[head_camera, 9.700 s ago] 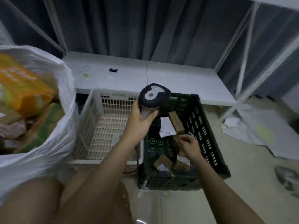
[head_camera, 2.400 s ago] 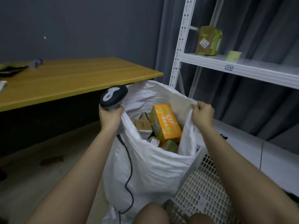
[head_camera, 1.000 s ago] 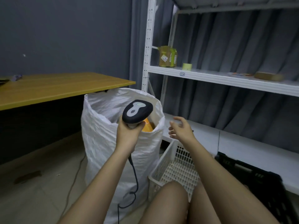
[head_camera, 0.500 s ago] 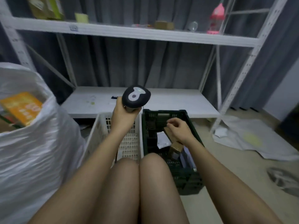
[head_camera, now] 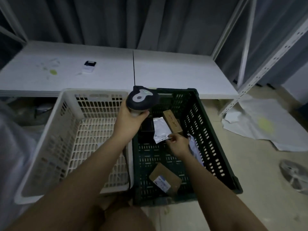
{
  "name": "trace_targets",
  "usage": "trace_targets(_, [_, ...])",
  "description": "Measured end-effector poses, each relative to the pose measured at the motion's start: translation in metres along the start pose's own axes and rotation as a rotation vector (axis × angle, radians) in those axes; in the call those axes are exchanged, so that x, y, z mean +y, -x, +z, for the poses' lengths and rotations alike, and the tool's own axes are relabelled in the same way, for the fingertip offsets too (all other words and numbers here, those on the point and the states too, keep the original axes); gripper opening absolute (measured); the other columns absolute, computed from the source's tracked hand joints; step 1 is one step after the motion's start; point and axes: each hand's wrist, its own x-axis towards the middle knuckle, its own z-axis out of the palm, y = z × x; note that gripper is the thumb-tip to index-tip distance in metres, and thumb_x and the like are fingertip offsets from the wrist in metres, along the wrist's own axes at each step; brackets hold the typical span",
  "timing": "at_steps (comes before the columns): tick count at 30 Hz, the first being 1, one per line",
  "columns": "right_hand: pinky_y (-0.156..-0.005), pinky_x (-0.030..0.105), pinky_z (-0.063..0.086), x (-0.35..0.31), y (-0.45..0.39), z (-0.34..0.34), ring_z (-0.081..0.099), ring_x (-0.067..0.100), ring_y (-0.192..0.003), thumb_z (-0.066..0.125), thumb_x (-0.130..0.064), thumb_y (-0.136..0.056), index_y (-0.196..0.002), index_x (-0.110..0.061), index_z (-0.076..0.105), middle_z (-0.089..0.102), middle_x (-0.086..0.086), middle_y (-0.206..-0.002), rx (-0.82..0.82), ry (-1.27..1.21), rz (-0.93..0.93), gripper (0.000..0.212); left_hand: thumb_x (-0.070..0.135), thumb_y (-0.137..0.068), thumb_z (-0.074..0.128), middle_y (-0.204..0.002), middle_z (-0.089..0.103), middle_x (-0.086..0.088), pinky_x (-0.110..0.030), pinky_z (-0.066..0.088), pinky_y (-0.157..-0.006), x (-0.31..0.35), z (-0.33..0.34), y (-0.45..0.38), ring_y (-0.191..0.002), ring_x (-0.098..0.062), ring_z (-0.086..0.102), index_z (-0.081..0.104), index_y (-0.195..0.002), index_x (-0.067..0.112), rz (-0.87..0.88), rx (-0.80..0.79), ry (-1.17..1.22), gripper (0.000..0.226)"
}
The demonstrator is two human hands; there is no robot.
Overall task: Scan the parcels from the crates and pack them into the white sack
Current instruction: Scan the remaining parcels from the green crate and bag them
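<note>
Since half a second ago the view has tipped down onto the crates, and the right hand (head_camera: 177, 144) has gone from the brown boxes to the white mailer pouch (head_camera: 160, 130) in the dark green crate (head_camera: 215, 147). Its fingers now pinch the pouch's near right corner at the printed label; the pouch lies flat on the crate floor near the far wall. Left hand (head_camera: 129, 125) keeps its grip on the handheld barcode scanner (head_camera: 141, 100), fingers wrapped round the handle, head up over the green crate's far left corner and the rim shared with the white crate (head_camera: 55, 130). Scanner cable hangs down along that shared rim. White crate sits touching the green crate's left side; its slotted floor shows through, and I can't tell whether anything lies in it. Inside the green crate: a long brown box (head_camera: 172, 121) with handwriting on top, just right of the pouch and touching it; a dark box (head_camera: 146, 126) just left of the pouch, partly under the left hand; a brown carton with a blue-white label (head_camera: 164, 178) on the near floor; a pale poly bag (head_camera: 195, 147) against the right wall, mostly hidden by the right forearm. Low white shelf (head_camera: 166, 72) runs behind both crates, carrying a small black-and-white device (head_camera: 89, 66). Crumpled white sheet (head_camera: 266, 125) on the floor right of the green crate. White sack's edge is a blur at far left; contents not visible.
</note>
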Motion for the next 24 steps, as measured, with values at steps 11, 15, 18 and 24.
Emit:
trace_targets(11, [-0.111, 0.053, 0.028, -0.040, -0.112, 0.104, 0.013, 0.039, -0.143, 0.036, -0.064, -0.095, -0.152, -0.037, 0.022, 0.003, 0.001, -0.163, -0.211, 0.383, 0.060, 0.065, 0.013, -0.080, 0.075, -0.129, 0.057, -0.003, -0.038, 0.048, -0.099, -0.073, -0.014, -0.058, -0.115, -0.020, 0.057, 0.046, -0.135, 0.015, -0.192, 0.105, 0.003, 0.062])
trace_targets(15, [-0.110, 0.054, 0.028, -0.038, -0.113, 0.122, 0.015, 0.044, -0.142, 0.047, -0.066, -0.088, -0.155, -0.034, 0.004, -0.002, 0.009, -0.162, -0.188, 0.327, 0.122, 0.085, 0.010, -0.081, 0.074, -0.129, 0.057, 0.000, -0.033, 0.050, -0.096, -0.077, -0.020, -0.054, -0.114, -0.016, 0.057, 0.045, -0.135, 0.018, -0.202, 0.126, 0.032, 0.062])
trace_targets(18, [-0.104, 0.048, 0.035, -0.039, -0.114, 0.129, 0.034, 0.046, -0.129, 0.060, -0.057, -0.084, -0.153, -0.030, 0.009, 0.018, 0.020, -0.150, -0.139, 0.214, 0.160, 0.090, 0.010, -0.081, 0.074, -0.130, 0.057, -0.001, -0.034, 0.050, -0.097, -0.081, -0.027, -0.047, -0.112, -0.015, 0.057, 0.045, -0.137, 0.017, -0.224, 0.119, 0.030, 0.063])
trace_targets(24, [-0.104, 0.040, 0.040, -0.021, -0.091, 0.081, 0.047, 0.034, -0.126, 0.070, -0.047, -0.082, -0.148, -0.022, 0.031, 0.043, 0.014, -0.142, -0.039, -0.283, 0.267, 0.080, 0.005, -0.081, 0.073, -0.125, 0.059, -0.007, -0.040, 0.051, -0.094, -0.079, -0.042, -0.026, -0.109, -0.023, 0.060, 0.047, -0.135, 0.014, -0.237, 0.122, 0.042, 0.061])
